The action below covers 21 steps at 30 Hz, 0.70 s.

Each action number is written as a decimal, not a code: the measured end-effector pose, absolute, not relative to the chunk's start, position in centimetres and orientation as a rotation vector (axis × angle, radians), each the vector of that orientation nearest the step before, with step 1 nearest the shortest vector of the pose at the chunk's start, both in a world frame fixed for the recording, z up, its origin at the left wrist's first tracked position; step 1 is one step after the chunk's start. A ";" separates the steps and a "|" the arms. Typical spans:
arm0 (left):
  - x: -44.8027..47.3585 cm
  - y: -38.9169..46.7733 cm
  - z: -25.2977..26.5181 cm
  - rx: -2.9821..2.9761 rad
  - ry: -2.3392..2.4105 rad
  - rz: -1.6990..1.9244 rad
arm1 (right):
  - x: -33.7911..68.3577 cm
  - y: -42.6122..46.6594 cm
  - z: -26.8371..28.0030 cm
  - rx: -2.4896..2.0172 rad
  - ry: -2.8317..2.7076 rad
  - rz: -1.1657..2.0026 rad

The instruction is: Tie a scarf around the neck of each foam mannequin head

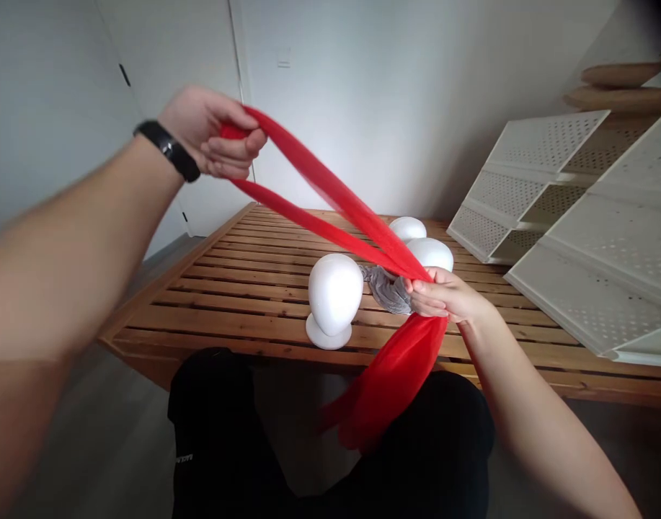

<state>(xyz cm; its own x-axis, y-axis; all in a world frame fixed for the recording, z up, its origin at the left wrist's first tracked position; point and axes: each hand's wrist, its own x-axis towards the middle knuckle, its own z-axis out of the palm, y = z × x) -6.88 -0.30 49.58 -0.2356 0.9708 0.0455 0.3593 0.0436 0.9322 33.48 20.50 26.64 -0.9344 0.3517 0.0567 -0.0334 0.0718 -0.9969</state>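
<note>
A sheer red scarf (335,189) is stretched between my two hands, with two strands running side by side. My left hand (214,133), raised at the upper left, is closed on one end of it and slightly blurred. Lower on the right, my right hand (435,294) is closed round both strands. The rest of the scarf hangs below that hand in a loose bunch over my knee. A white foam head (335,294) stands on its base just left of my right hand, touching neither hand.
Two more white foam heads, one nearer (432,254) and one behind (408,228), sit beyond my right hand. Grey crumpled cloth (387,290) lies on the slatted wooden bed base (227,288). White perforated organizers (595,238) stand on the right, and a wall rises behind.
</note>
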 end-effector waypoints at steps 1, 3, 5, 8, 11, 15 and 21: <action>-7.6 0.1 47.7 1.338 1.647 1.241 | 33.6 21.3 25.5 -0.363 -2.077 1.974; -8.9 1.4 45.2 1.370 1.606 1.412 | 33.6 23.0 24.2 -0.429 -2.011 1.968; -10.1 3.4 44.6 1.448 1.556 1.580 | 32.8 25.3 24.0 -0.450 -1.865 1.883; -11.7 8.0 45.1 1.395 1.477 1.787 | 30.0 29.2 24.2 -0.440 -1.694 1.748; -11.8 12.5 41.9 1.119 1.481 1.988 | 26.1 31.5 21.9 -0.613 -1.579 1.615; -8.8 13.8 29.2 0.838 1.609 1.860 | 23.1 28.6 14.6 -0.915 -1.538 1.611; -4.1 5.3 12.3 0.579 1.493 1.810 | 24.1 20.0 6.8 -0.981 -1.414 1.949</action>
